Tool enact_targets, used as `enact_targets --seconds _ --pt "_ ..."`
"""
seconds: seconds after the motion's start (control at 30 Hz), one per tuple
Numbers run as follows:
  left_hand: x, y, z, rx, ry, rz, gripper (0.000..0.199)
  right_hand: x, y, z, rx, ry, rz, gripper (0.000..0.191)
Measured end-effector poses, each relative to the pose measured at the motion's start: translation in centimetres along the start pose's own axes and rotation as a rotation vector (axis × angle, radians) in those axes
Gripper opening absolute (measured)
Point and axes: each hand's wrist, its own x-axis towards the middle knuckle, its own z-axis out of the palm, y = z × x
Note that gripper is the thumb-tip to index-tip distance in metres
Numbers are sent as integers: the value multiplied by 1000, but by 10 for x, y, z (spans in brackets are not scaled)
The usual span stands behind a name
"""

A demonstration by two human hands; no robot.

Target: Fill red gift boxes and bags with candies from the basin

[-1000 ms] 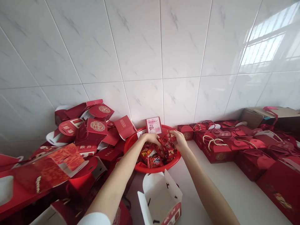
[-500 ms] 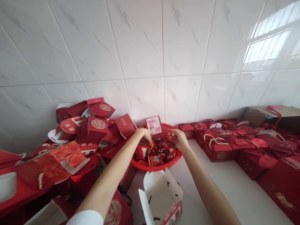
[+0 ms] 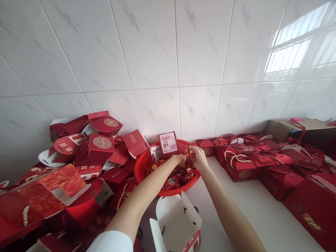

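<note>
A red plastic basket (image 3: 140, 171) holds many small red wrapped sweets (image 3: 172, 182), and a pink printed card (image 3: 168, 142) leans at its back. My left hand (image 3: 180, 160) reaches over the sweets with its fingers bent down, and the fingertips are hidden. Just to the right, my right hand (image 3: 198, 156) pinches a small red packet (image 3: 191, 150) over the basket's right rim. In front of the basket stands an open carton (image 3: 177, 222), white inside and red outside, with its flaps up. Its bottom shows bare.
Folded red gift boxes (image 3: 101, 145) lie heaped on the left. Closed red boxes with rope handles (image 3: 240, 166) line the right side. A brown cardboard box (image 3: 282, 127) sits at the back right. Behind everything rises a white tiled wall (image 3: 154, 59).
My left hand has moved right across the basket, close to my right hand. My right hand keeps the red packet. The view has shifted slightly to the right.
</note>
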Motion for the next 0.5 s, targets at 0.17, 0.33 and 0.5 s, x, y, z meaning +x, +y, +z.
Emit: enact_targets --seconds 0.17,0.33,0.5 --pt "0 -15 2 -18 35 2 26 0 0 0 1 12 6 18" --pt "-13 -20 -2 -69 72 7 13 -1 0 0 -3 15 3 19" --pt "-33 -25 -13 -278 64 95 12 -2 -1 0 3 10 -7 20"
